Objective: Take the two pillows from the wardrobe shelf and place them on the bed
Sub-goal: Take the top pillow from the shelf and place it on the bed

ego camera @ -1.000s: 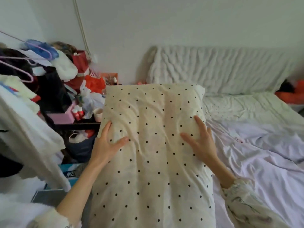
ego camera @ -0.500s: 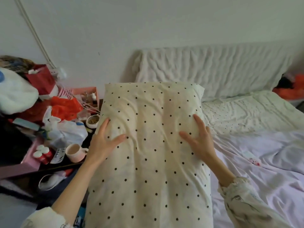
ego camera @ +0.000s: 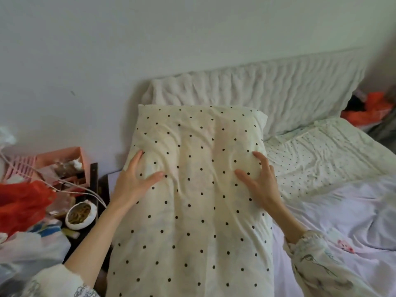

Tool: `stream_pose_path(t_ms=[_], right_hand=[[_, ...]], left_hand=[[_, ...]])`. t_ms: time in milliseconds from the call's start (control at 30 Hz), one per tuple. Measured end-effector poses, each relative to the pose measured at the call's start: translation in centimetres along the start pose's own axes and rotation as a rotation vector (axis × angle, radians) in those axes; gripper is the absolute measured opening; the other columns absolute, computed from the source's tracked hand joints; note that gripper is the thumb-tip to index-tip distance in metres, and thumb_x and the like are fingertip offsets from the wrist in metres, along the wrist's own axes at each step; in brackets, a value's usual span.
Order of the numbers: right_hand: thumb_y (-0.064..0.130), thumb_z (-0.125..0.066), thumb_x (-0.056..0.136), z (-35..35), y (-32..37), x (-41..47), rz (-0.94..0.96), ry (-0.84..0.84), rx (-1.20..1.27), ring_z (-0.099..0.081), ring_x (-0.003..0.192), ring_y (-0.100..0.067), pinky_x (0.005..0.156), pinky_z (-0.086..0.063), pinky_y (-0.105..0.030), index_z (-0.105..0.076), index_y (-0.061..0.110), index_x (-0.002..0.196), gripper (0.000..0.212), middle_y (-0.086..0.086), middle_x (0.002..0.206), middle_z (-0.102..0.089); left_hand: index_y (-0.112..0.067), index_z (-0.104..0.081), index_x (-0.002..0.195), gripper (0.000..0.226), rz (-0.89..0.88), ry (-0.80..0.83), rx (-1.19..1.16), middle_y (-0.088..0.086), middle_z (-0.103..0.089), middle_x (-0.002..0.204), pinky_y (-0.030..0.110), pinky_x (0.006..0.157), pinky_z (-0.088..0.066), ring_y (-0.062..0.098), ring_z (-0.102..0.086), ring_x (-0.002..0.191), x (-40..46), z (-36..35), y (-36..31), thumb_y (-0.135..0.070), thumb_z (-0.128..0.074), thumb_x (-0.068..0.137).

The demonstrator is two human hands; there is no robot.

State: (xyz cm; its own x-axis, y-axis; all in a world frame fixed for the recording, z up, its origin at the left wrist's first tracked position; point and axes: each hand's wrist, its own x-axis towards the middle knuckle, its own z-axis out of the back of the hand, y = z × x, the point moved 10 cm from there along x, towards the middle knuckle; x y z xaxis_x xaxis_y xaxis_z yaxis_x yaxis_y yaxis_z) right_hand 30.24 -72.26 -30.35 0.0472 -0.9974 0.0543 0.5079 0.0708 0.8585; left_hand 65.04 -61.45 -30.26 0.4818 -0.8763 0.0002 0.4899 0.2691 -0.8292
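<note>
A cream pillow with black dots (ego camera: 192,200) fills the middle of the view, held lengthwise in front of me above the bed's left edge. My left hand (ego camera: 134,181) grips its left side with the thumb on top. On its right side sits my right hand (ego camera: 260,181), fingers spread over the top. The bed (ego camera: 342,211) lies to the right, with a lilac sheet, a rumpled dotted cover (ego camera: 317,159) near its head, and a white ruffled headboard cover (ego camera: 267,91) behind the pillow. No second pillow shows, and the wardrobe is out of view.
A dark bedside table (ego camera: 94,189) at the left is crowded: a pink box (ego camera: 64,161), a red bag (ego camera: 21,204), a white bowl (ego camera: 80,215), a white cable. Orange items (ego camera: 368,110) lie at the bed's far right corner. The wall is bare white.
The view has swung right and closer to the bed; the clothes rack at the left has left the frame. Both hands keep the same hold on the pillow, now nearer the headboard.
</note>
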Motion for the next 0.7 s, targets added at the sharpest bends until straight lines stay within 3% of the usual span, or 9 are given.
stream_pose_path(t_ms=[67, 167, 267, 333, 467, 600, 700], right_hand=[[0.056, -0.069, 0.068, -0.1, -1.0, 2.2, -0.035, -0.04, -0.017, -0.048, 0.101, -0.022, 0.084, -0.044, -0.041, -0.034, 0.047, 0.12, 0.063, 0.0, 0.114, -0.042], [0.056, -0.068, 0.069, 0.0, -2.6, 5.1, -0.099, -0.111, -0.023, -0.049, 0.091, -0.019, 0.074, -0.039, -0.034, -0.035, 0.045, 0.116, 0.059, -0.001, 0.112, -0.044], [0.06, -0.067, 0.065, 0.2, -3.7, 8.0, -0.143, -0.206, -0.011, -0.049, 0.083, -0.005, 0.063, -0.036, -0.025, -0.036, 0.044, 0.115, 0.061, 0.0, 0.11, -0.045], [0.059, -0.067, 0.067, 0.3, -4.2, 9.5, -0.166, -0.271, -0.029, -0.044, 0.081, 0.004, 0.06, -0.033, -0.018, -0.036, 0.043, 0.116, 0.06, 0.001, 0.11, -0.044], [0.053, -0.069, 0.07, 0.3, -5.8, 11.6, -0.253, -0.367, -0.018, -0.044, 0.085, -0.006, 0.071, -0.035, -0.029, -0.036, 0.041, 0.12, 0.061, 0.001, 0.112, -0.042], [0.052, -0.069, 0.071, 1.0, -7.9, 13.0, -0.327, -0.462, -0.029, -0.04, 0.082, 0.0, 0.073, -0.033, -0.028, -0.035, 0.039, 0.124, 0.063, 0.003, 0.112, -0.04], [0.053, -0.069, 0.071, 1.6, -10.3, 14.2, -0.372, -0.517, -0.022, -0.046, 0.091, -0.009, 0.08, -0.037, -0.032, -0.035, 0.038, 0.125, 0.065, 0.002, 0.116, -0.042]], left_hand=[[-0.041, -0.026, 0.14, 0.09, 0.005, 0.038, 0.009, -0.007, -0.031, 0.15, 0.036, 0.101, -0.032, 0.018, -0.032, 0.135, 3.7, -1.7, -0.3, -0.058, -0.073, 0.064], [-0.039, -0.031, 0.138, 0.088, -0.037, 0.097, 0.036, -0.003, -0.036, 0.146, 0.032, 0.095, -0.031, 0.02, -0.034, 0.131, 9.4, -4.8, -1.6, -0.055, -0.074, 0.064], [-0.044, -0.031, 0.135, 0.086, -0.06, 0.194, 0.082, -0.001, -0.041, 0.142, 0.027, 0.083, -0.022, 0.02, -0.038, 0.124, 15.1, -8.2, -2.5, -0.063, -0.071, 0.062], [-0.048, -0.028, 0.134, 0.089, -0.083, 0.289, 0.095, 0.003, -0.041, 0.142, 0.031, 0.084, -0.029, 0.025, -0.044, 0.122, 18.7, -10.6, -3.2, -0.069, -0.069, 0.059], [-0.049, -0.025, 0.134, 0.093, -0.148, 0.406, 0.112, 0.005, -0.04, 0.141, 0.035, 0.093, -0.035, 0.025, -0.044, 0.123, 24.7, -14.3, -5.3, -0.073, -0.068, 0.054], [-0.047, -0.026, 0.136, 0.095, -0.227, 0.523, 0.122, 0.001, -0.039, 0.144, 0.03, 0.092, -0.034, 0.02, -0.042, 0.125, 28.4, -19.1, -8.0, -0.07, -0.069, 0.055], [-0.047, -0.026, 0.137, 0.094, -0.248, 0.595, 0.133, 0.001, -0.039, 0.144, 0.028, 0.089, -0.034, 0.013, -0.045, 0.112, 30.6, -23.2, -9.3, -0.067, -0.071, 0.057]])
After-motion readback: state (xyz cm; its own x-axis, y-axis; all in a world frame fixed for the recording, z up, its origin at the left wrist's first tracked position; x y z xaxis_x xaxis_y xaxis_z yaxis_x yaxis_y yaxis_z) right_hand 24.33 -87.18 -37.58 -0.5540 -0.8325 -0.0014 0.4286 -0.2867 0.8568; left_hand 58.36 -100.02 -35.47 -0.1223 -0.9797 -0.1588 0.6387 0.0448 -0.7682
